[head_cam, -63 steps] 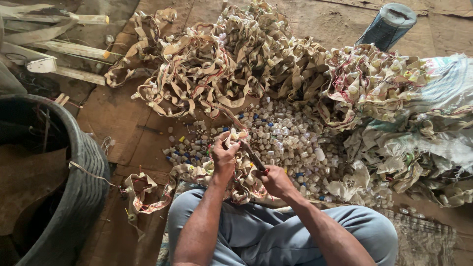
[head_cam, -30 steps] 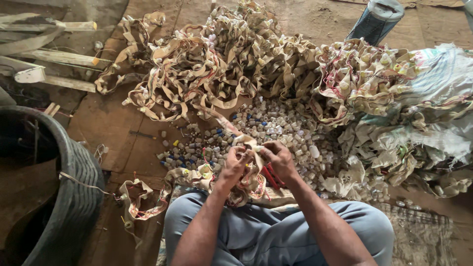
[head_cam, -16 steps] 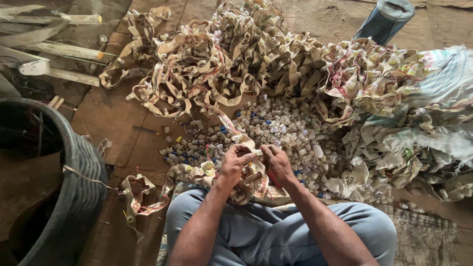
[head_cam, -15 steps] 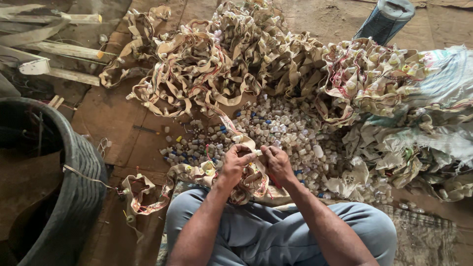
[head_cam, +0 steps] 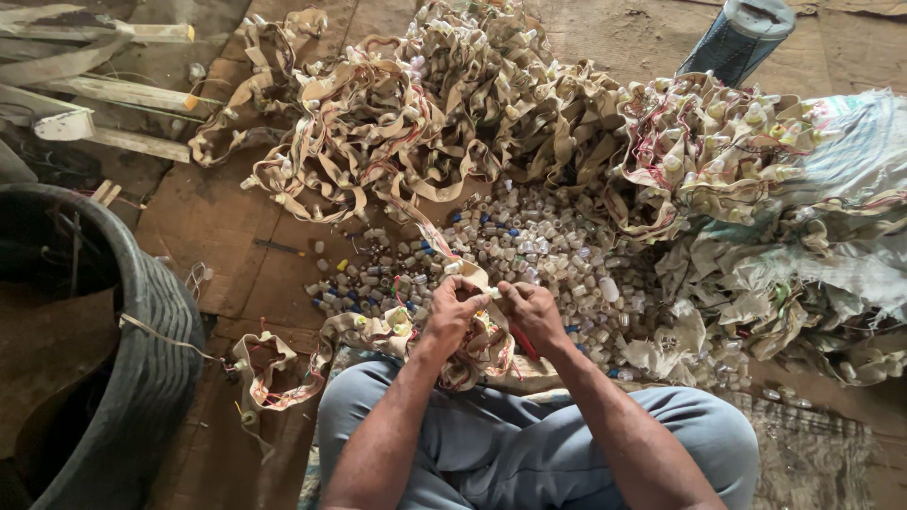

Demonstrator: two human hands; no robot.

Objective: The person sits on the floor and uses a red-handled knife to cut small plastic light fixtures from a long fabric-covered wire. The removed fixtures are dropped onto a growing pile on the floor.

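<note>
A long beige fabric strip [head_cam: 430, 231] studded with small plastic pieces runs from a big tangled heap [head_cam: 472, 113] down to my lap. My left hand [head_cam: 452, 312] pinches the strip just above my knees. My right hand [head_cam: 531, 314] is closed on the same strip beside it and also holds a thin red-handled tool [head_cam: 525, 344]. The two hands nearly touch. Used strip [head_cam: 368, 335] lies bunched on my lap and trails to the left. Beyond my hands, several small loose caps and tubes [head_cam: 529, 250] cover the floor.
A black ribbed tub [head_cam: 142, 368] stands at the left. Wooden slats [head_cam: 104, 94] lie at the top left. A dark cylinder [head_cam: 737, 38] stands at the top right. A white woven sack [head_cam: 841, 189] and crumpled scraps [head_cam: 756, 312] fill the right side. Cardboard [head_cam: 208, 217] covers the floor.
My hands have come together on the strip, closer than 2 s ago, when the right hand held the tool apart. The strip has been drawn slightly toward my lap.
</note>
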